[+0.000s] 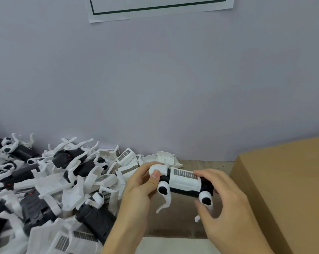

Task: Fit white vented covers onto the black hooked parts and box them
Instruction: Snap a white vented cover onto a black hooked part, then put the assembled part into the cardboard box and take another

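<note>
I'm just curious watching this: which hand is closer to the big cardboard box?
Right. The right hand grips the end of the covered black part nearest the cardboard box, right beside its wall. The left hand holds the far end, next to the parts pile.

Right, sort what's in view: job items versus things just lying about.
Job:
- black hooked part, held by left hand and right hand
- white vented cover on it
- pile of loose parts
- cardboard box

Lying about:
- paper sheet on wall
- white sheet at near table edge
</note>
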{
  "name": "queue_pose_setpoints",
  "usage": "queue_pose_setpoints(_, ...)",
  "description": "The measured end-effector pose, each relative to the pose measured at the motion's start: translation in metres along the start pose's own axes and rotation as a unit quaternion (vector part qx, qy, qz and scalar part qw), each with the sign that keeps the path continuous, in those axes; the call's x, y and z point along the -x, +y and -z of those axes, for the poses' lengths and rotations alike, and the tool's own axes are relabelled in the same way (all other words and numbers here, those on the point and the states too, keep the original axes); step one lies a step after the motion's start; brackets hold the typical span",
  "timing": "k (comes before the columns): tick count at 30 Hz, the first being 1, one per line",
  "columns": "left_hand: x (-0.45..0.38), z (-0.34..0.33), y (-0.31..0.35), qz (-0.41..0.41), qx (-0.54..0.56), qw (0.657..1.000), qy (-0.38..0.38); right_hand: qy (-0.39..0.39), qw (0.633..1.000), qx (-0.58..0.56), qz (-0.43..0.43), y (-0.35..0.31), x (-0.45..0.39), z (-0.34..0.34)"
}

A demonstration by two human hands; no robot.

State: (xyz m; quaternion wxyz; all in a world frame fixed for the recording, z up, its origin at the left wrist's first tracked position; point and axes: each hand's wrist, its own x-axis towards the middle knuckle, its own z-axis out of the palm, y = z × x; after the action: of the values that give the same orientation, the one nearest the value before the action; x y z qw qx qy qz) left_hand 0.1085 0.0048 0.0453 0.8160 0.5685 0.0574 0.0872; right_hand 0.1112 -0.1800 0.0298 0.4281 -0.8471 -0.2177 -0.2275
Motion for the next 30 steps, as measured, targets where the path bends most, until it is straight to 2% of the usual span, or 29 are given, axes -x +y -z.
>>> queue_pose_setpoints(3, 0.002, -0.001, 0.003, -0.024, 0.004, 1.0, 0.009, 0.017, 0.999, 0.046, -0.016, 0.0, 0.001, -0.003)
queue_pose_setpoints(8, 0.007, -0.005, 0.008, -0.054, -0.038, 0.998, -0.001, 0.062, 0.997, 0.042, -0.021, -0.001, 0.003, -0.01)
queue_pose_setpoints(10, 0.009, -0.008, 0.013, -0.089, -0.097, 0.991, -0.005, 0.039, 0.998, 0.009, -0.054, -0.004, 0.004, -0.007)
queue_pose_setpoints(12, 0.01, -0.007, 0.018, -0.118, -0.137, 0.983, -0.007, -0.024, 0.993, -0.053, -0.105, -0.005, 0.005, -0.002)
queue_pose_setpoints(14, 0.011, -0.004, 0.023, -0.116, -0.124, 0.985, -0.029, -0.054, 0.979, -0.121, -0.156, -0.007, 0.006, 0.002)
queue_pose_setpoints(15, 0.011, -0.003, 0.023, -0.097, -0.088, 0.99, -0.05, -0.06, 0.965, -0.169, -0.193, -0.009, 0.007, 0.004)
queue_pose_setpoints(17, 0.01, -0.005, 0.019, -0.042, -0.019, 0.996, -0.083, -0.091, 0.905, -0.295, -0.292, -0.014, 0.006, 0.006)
queue_pose_setpoints(19, 0.009, -0.014, 0.008, -0.003, -0.032, 0.994, -0.101, -0.114, 0.845, -0.368, -0.37, -0.018, 0.005, 0.008)
queue_pose_setpoints(20, 0.01, -0.02, 0.0, 0.008, -0.051, 0.994, -0.096, -0.115, 0.832, -0.372, -0.395, -0.019, 0.006, 0.009)
queue_pose_setpoints(23, 0.016, -0.035, -0.027, 0.003, -0.092, 0.996, -0.014, -0.091, 0.821, -0.342, -0.448, -0.019, 0.008, 0.016)
queue_pose_setpoints(25, 0.019, -0.034, -0.047, -0.01, -0.125, 0.991, 0.053, -0.06, 0.818, -0.347, -0.454, -0.02, 0.006, 0.024)
queue_pose_setpoints(27, 0.02, -0.029, -0.065, -0.011, -0.172, 0.981, 0.092, -0.015, 0.821, -0.364, -0.439, -0.024, 0.001, 0.038)
queue_pose_setpoints(30, 0.016, -0.027, -0.073, -0.026, -0.197, 0.974, 0.107, 0.098, 0.811, -0.431, -0.384, -0.035, -0.018, 0.076)
